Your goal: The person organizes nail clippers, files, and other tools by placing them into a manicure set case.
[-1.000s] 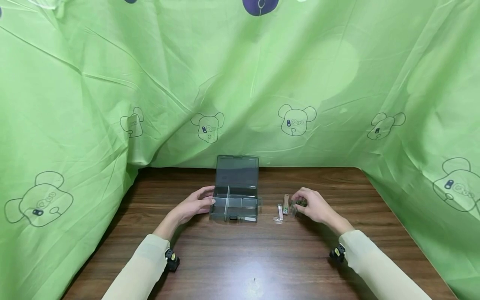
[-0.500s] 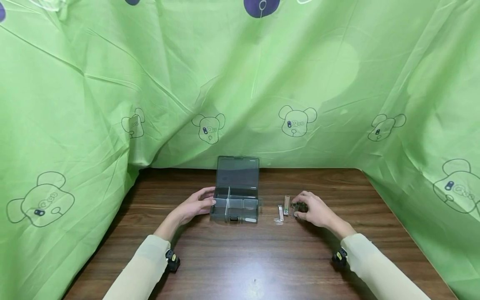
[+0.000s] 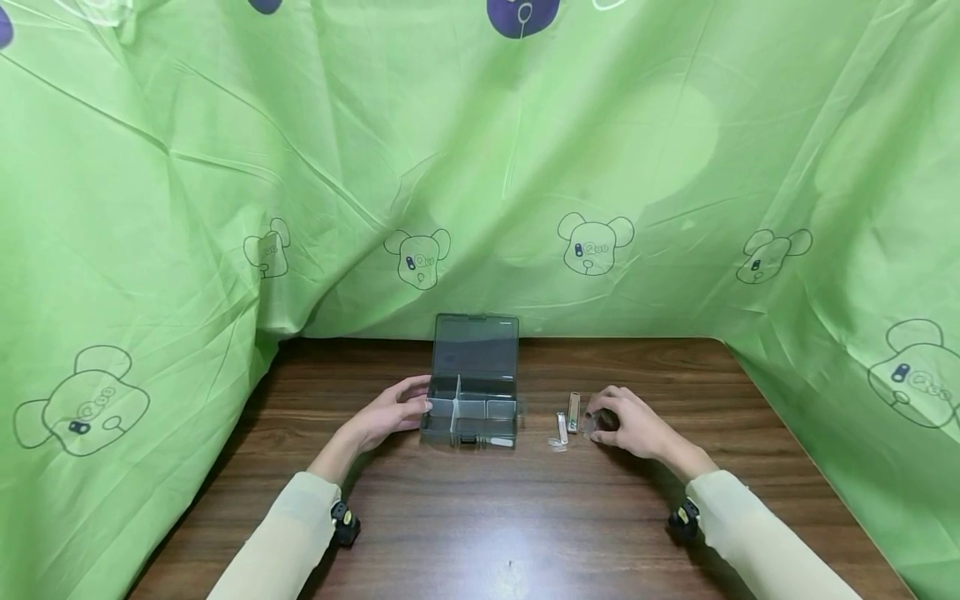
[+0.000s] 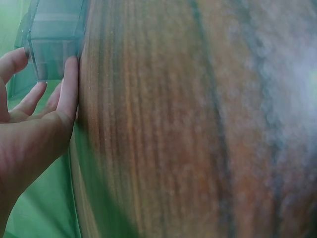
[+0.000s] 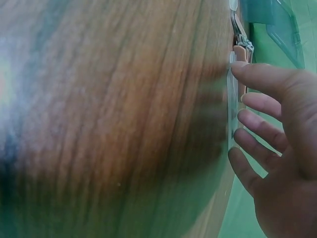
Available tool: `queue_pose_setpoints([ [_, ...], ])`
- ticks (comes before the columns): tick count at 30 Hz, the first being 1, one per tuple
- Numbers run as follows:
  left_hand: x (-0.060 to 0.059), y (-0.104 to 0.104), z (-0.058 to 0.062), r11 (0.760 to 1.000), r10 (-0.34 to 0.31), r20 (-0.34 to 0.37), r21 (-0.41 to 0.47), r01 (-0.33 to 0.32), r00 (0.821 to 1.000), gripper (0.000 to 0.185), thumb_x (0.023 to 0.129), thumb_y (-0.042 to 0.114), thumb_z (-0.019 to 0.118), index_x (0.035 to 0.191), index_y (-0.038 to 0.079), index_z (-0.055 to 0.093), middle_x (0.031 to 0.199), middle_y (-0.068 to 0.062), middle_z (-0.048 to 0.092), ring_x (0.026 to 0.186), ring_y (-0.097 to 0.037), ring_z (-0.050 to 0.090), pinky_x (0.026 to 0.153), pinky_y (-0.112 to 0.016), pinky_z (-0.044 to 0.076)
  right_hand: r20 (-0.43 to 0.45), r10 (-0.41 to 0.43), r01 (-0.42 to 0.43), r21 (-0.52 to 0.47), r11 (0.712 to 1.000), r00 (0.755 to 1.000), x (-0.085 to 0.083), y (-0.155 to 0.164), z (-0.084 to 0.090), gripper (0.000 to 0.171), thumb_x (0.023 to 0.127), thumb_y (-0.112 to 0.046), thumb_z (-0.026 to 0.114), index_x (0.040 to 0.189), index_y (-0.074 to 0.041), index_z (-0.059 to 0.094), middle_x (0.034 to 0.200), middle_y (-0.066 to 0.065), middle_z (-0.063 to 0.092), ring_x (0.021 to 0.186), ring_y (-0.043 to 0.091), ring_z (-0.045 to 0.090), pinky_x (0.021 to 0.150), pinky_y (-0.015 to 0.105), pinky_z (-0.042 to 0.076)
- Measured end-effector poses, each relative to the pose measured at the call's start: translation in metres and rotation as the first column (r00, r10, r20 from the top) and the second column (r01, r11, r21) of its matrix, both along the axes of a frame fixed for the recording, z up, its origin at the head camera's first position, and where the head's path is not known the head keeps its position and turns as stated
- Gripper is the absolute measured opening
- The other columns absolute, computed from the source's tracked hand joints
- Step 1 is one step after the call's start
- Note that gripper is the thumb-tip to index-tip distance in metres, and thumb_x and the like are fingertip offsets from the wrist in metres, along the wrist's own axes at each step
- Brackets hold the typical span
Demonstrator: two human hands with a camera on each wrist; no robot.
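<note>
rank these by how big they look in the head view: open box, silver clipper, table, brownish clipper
Largest to smallest:
1. table
2. open box
3. brownish clipper
4. silver clipper

The clippers lie close together; the brownish one looks somewhat longer.

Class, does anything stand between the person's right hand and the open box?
Yes: what look like a small nail clipper and a larger nail clipper lie between the right hand and the box, with small clear pieces nearer the person. They seem low enough to clear.
</note>
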State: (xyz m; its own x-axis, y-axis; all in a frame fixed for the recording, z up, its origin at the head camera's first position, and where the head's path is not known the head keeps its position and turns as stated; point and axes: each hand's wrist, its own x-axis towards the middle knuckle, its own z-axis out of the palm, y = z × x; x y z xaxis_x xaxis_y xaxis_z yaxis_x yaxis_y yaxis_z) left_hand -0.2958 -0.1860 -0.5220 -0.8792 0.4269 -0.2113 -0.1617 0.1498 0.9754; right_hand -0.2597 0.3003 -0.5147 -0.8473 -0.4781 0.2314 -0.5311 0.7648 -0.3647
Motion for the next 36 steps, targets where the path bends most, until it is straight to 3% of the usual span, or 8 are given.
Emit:
queue_pose_setpoints([
  [5, -0.0002, -0.0001, -0.0011, 1.0, 0.001, 0.002, -0.007, -0.001, 1.0, 0.072, 0.106, 0.021, 0.068, 0.167, 0.016, 0.029, 0.168, -0.022, 0.03, 0.144, -0.038, 0.048, 0.116, -0.054, 0.044, 0.005, -0.01, 0.01, 0.011, 1.0, 1.0, -0.0008, 0.0012, -0.002, 0.035, 0.083, -0.021, 0.092, 0.112, -0.007, 0.077, 0.119, 0.008, 0.067, 0.114, 0.031, 0.059, 0.099, 0.053, 0.05],
  [17, -0.0003, 0.0011, -0.0005, 1.0, 0.008, 0.001, -0.011, -0.008, 1.0, 0.07, 0.107, 0.019, 0.067, 0.166, 0.017, 0.031, 0.167, -0.021, 0.033, 0.142, -0.037, 0.05, 0.115, -0.054, 0.046, -0.007, -0.027, 0.027, -0.017, 0.999, 1.0, -0.0014, 0.0002, -0.0061, 0.025, 0.082, -0.019, 0.093, 0.098, -0.011, 0.075, 0.1, 0.002, 0.065, 0.096, 0.023, 0.054, 0.083, 0.042, 0.048],
  [28, 0.0015, 0.0009, 0.0015, 1.0, -0.009, -0.01, -0.019, 0.009, 1.0, 0.072, 0.107, 0.02, 0.066, 0.168, 0.014, 0.028, 0.168, -0.024, 0.029, 0.143, -0.04, 0.049, 0.115, -0.055, 0.045, 0.023, -0.029, 0.03, -0.026, 0.999, 0.999, 0.003, -0.0021, -0.0065, 0.024, 0.083, -0.011, 0.089, 0.104, -0.015, 0.079, 0.108, -0.001, 0.065, 0.106, 0.025, 0.055, 0.09, 0.047, 0.049],
  [36, 0.0009, 0.0003, 0.0007, 1.0, -0.005, -0.007, -0.012, 0.005, 1.0, 0.072, 0.107, 0.021, 0.067, 0.167, 0.014, 0.029, 0.167, -0.024, 0.03, 0.142, -0.038, 0.05, 0.114, -0.053, 0.046, 0.029, -0.008, 0.009, -0.038, 0.999, 1.0, 0.0035, -0.0038, -0.0057, 0.022, 0.084, -0.006, 0.087, 0.101, -0.018, 0.079, 0.105, 0.002, 0.064, 0.102, 0.022, 0.054, 0.086, 0.043, 0.047],
])
